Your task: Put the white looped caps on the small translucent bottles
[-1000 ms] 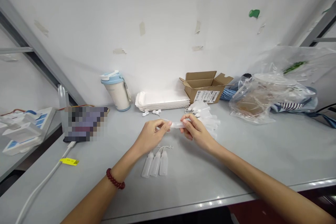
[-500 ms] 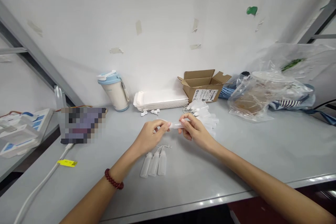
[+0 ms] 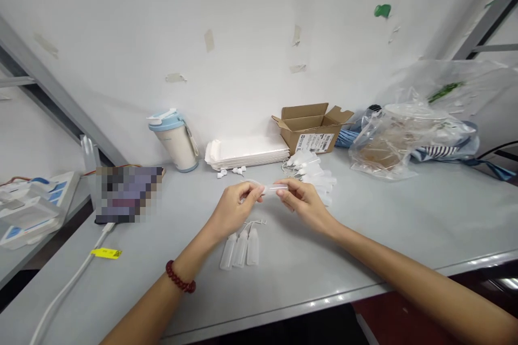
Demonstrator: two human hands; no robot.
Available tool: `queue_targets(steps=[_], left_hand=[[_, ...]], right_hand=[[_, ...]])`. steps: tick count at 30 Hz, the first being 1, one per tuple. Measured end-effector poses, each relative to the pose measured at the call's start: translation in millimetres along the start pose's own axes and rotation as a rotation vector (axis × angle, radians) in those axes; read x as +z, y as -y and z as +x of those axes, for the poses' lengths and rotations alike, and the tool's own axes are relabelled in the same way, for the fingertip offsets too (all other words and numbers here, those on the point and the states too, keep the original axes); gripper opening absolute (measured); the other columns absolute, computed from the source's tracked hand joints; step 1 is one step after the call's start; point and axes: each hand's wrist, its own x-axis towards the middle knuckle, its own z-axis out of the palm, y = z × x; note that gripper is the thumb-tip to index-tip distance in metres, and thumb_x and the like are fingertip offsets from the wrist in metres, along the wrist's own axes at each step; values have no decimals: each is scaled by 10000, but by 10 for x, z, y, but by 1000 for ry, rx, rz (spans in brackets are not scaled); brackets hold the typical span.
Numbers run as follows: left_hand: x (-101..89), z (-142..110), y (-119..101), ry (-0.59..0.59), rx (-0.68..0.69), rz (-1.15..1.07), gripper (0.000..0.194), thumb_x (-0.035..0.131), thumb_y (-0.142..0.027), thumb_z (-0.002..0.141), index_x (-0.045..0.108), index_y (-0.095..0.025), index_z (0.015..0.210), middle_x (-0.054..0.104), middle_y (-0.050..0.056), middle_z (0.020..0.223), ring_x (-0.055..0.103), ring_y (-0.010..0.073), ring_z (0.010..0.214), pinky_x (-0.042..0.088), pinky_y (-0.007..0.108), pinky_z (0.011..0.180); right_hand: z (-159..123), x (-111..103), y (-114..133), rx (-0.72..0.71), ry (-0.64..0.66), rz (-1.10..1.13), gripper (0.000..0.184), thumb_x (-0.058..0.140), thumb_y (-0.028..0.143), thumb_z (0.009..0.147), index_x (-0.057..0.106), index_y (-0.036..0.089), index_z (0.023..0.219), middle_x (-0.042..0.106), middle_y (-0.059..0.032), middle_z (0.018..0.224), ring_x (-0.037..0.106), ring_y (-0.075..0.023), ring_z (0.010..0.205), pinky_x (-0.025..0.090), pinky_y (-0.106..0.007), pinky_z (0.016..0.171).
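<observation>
Between my two hands lies a small translucent plastic bottle (image 3: 274, 187), held sideways above the table. My left hand (image 3: 237, 206) pinches its left end with thumb and fingers. On the other end, my right hand (image 3: 304, 200) has its thumb and fingers closed. A thin pale tube (image 3: 251, 182) shows over my left fingers; its far end is hidden. Below my hands, three similar bottles (image 3: 240, 249) with thin tubes lie side by side. Beyond my right hand is a pile of translucent bottles (image 3: 313, 171), partly covered by that hand.
Small white caps (image 3: 238, 170) lie before a stack of white trays (image 3: 251, 152). An open cardboard box (image 3: 311, 132) stands behind the pile. A blue-lidded cup (image 3: 176, 143) and a blurred-out device (image 3: 127, 194) with a white cable (image 3: 67, 285) are left; a plastic bag (image 3: 388, 145) is right.
The fingers of my right hand have shifted on the bottle, now lying flatter along it. My left hand keeps its pinch. The whole view has moved slightly.
</observation>
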Motion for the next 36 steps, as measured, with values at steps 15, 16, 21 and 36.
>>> queue_targets(steps=[15, 16, 21, 36], left_hand=[[106, -16, -6, -49, 98, 53, 309, 466, -353, 890, 628, -172, 700, 650, 19, 709, 553, 145, 683, 390, 250, 601], [111, -18, -14, -42, 62, 23, 359, 439, -377, 900, 618, -169, 668, 655, 24, 698, 572, 148, 689, 398, 250, 604], [120, -25, -46, -29, 3, -34, 411, 415, -400, 900, 568, -164, 600, 649, 31, 678, 600, 154, 701, 414, 244, 612], [84, 13, -43, -83, 165, 247, 275, 448, -340, 883, 620, -189, 729, 610, 10, 670, 508, 157, 660, 353, 257, 558]], right_hand=[[23, -50, 59, 277, 98, 450, 432, 595, 517, 777, 389, 185, 594, 348, 65, 547, 269, -44, 425, 225, -223, 426], [19, -47, 66, 245, 85, 413, 425, 591, 519, 780, 409, 181, 595, 361, 59, 553, 291, -49, 432, 241, -227, 431], [0, -49, 65, 168, 57, 257, 409, 538, 529, 812, 443, 181, 619, 345, 59, 541, 317, -64, 438, 266, -236, 436], [161, -109, 41, 33, 40, 30, 416, 483, 567, 816, 485, 177, 671, 339, 53, 537, 293, -76, 477, 236, -225, 444]])
